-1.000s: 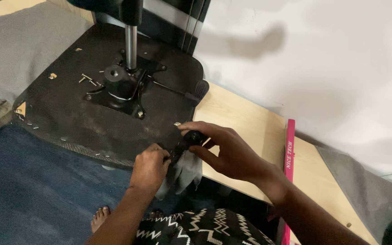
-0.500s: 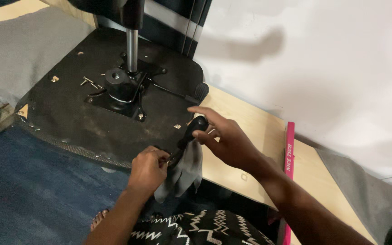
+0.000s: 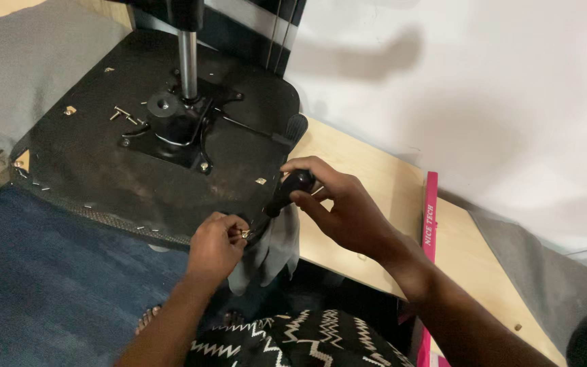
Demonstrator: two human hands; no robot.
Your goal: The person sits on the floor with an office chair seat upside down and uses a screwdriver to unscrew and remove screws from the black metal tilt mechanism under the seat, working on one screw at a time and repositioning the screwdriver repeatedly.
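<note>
Two hands are at work at the near edge of the black seat base point(image 3: 103, 170). My left hand point(image 3: 215, 248) pinches a small shiny screw point(image 3: 244, 233) between finger and thumb, right at that edge. My right hand point(image 3: 344, 207) is wrapped tight round the black handle of a screwdriver point(image 3: 288, 192). Its tip points down at the screw and looks like it is touching it, but the spot is too small to be sure.

Grey cloth point(image 3: 270, 251) hangs off the edge just under my hands.

Out from there, a black metal plate point(image 3: 171, 132) sits in the middle of the base, with a shiny pole point(image 3: 187, 64) standing up from it. More loose screws point(image 3: 125, 114) lie near the far left corner, and small bits dot the left edge. So I think this screw is only being started, and more are left to go in.

Beside the base is a wood board point(image 3: 375, 183), with a pink strip point(image 3: 430, 217) along its right side.
</note>
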